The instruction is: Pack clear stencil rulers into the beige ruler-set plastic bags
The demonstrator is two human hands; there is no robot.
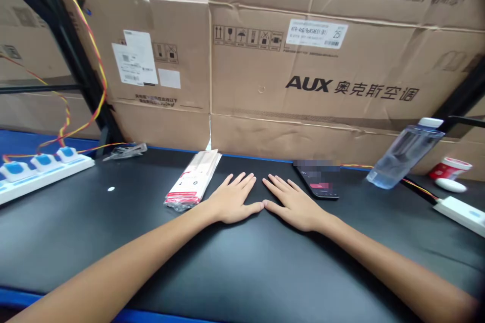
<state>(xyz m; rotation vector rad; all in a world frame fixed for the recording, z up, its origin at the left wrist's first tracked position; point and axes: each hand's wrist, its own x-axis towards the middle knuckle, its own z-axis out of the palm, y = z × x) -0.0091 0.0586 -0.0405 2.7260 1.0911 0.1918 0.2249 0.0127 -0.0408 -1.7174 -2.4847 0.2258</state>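
Note:
My left hand (232, 199) lies flat on the black table mat (242, 262), fingers stretched out, holding nothing. My right hand (293, 204) lies flat beside it, palm down, fingers spread; the two thumbs nearly touch. A stack of red-and-white packets in clear plastic (193, 179) lies just left of my left hand. A black phone (320, 181) with a lit screen rests just right of my right hand's fingertips.
Large cardboard boxes (314, 75) wall off the back of the table. A white power strip with blue plugs (41, 166) and red-yellow wires sits at far left. At right are a clear water bottle (403, 154), a red-and-white cup (450, 167), and another white strip (460, 212).

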